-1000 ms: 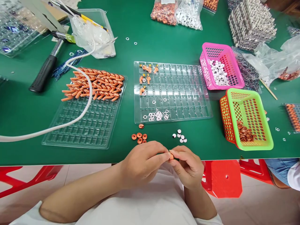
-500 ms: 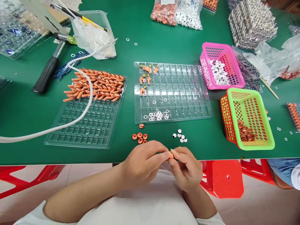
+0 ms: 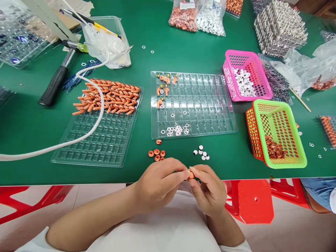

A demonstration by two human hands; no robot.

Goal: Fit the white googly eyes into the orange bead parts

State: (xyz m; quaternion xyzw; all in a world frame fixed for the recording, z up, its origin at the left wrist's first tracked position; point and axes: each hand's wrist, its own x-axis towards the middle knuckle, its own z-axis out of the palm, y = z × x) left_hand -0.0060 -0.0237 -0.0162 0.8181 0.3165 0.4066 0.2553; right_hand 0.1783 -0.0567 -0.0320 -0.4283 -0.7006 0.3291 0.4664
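Small orange part [image 3: 191, 174], one, at the green table [image 3: 236, 174]'s front edge;
I see left hand [image 3: 160, 183] and right hand [image 3: 210, 189] both pinching it; slick fingertips could let it slip floorward.

Worktop [image 3: 178, 52] is presenting a smooth surface with a slight sheen. Central tray [image 3: 210, 101] is showing clear, glossy plastic; pink basket [image 3: 253, 98] and lime basket [image 3: 286, 165] are displaying smooth plastic. Hammer [image 3: 54, 85] is combining a shiny metal shaft [image 3: 69, 57] with a matt, textured grip. Orange discs [image 3: 156, 151] are looking glossy (metal or plastic, cannot be told). Stool [image 3: 254, 210] is exhibiting smooth plastic; shirt [image 3: 152, 224] is appearing as matt cloth.
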